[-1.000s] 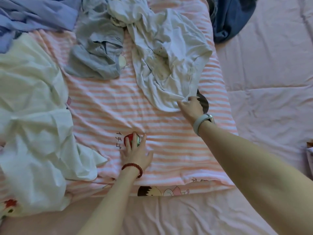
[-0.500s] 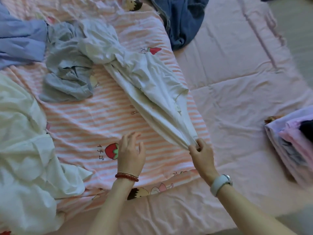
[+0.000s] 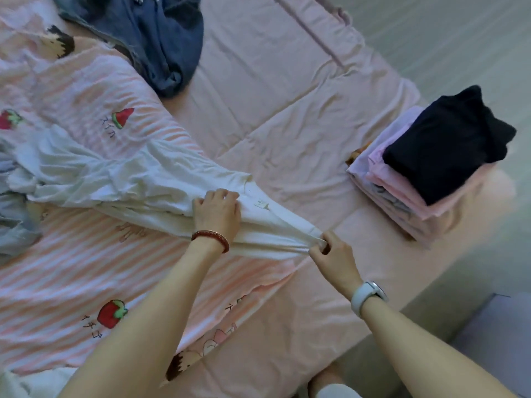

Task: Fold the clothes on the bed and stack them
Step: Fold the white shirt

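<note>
**A bedroom at home**

The pink bed (image 3: 287, 90) fills nearly the whole view, its quilted cover creased and ruffled at the far edge. Across the bed's left part lies a pink-striped blanket (image 3: 86, 271) printed with strawberries and cartoon figures. Loose clothes sit on it, a blue garment (image 3: 163, 38) among them, and a stack of folded clothes (image 3: 425, 179) rests near the bed's right edge. Beyond that edge runs pale plank flooring (image 3: 459, 38).

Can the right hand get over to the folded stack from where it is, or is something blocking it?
Probably yes: only bare pink sheet lies between the right hand and the folded stack. But the hand is pinching the white garment, so it would drag that along or must let go first.
</note>
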